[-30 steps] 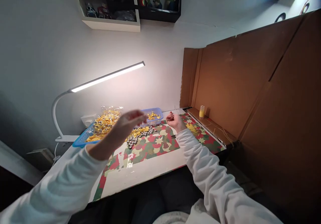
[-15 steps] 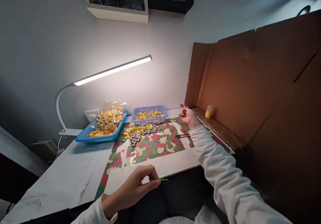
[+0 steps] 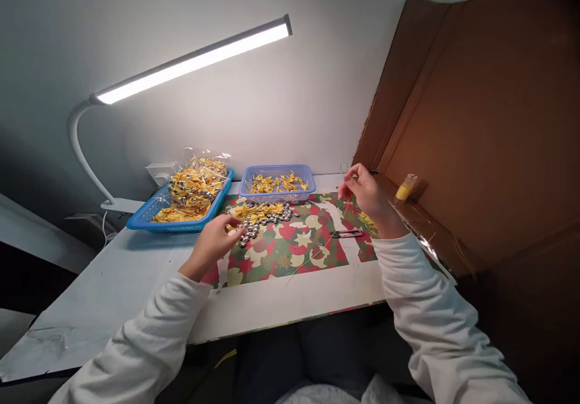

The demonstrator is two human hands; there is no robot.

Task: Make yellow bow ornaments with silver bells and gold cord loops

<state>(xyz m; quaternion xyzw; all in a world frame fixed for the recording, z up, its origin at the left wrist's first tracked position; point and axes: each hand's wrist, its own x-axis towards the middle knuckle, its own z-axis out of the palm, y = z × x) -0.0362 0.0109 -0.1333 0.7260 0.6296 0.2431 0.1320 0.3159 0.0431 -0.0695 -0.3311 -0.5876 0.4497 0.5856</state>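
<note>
My left hand (image 3: 216, 241) is at the left edge of a pile of yellow ribbon bows (image 3: 259, 212) and silver bells (image 3: 251, 231). Its thumb and forefinger are slightly apart, and some yellow shows through the gap. Raised over the mat's right side, my right hand (image 3: 366, 195) has its fingers curled together around a thin pale string (image 3: 312, 260). The string hangs from those fingers and runs slackly down across the patterned mat (image 3: 272, 259). Below my right hand lies a pair of small thread snips (image 3: 347, 234).
A blue basket (image 3: 181, 227) heaped with bows and bells stands at left, under a lit lamp (image 3: 194, 60). A lilac basket (image 3: 277, 197) with more bows is at the back. Yellow-green scraps (image 3: 368, 223), a small yellow bottle (image 3: 405, 188) and a cardboard wall (image 3: 475, 120) are at right.
My left hand has left the string's lower end near the lap and moved up and left to the pile. The string has gone slack. The view has tilted down and closer.
</note>
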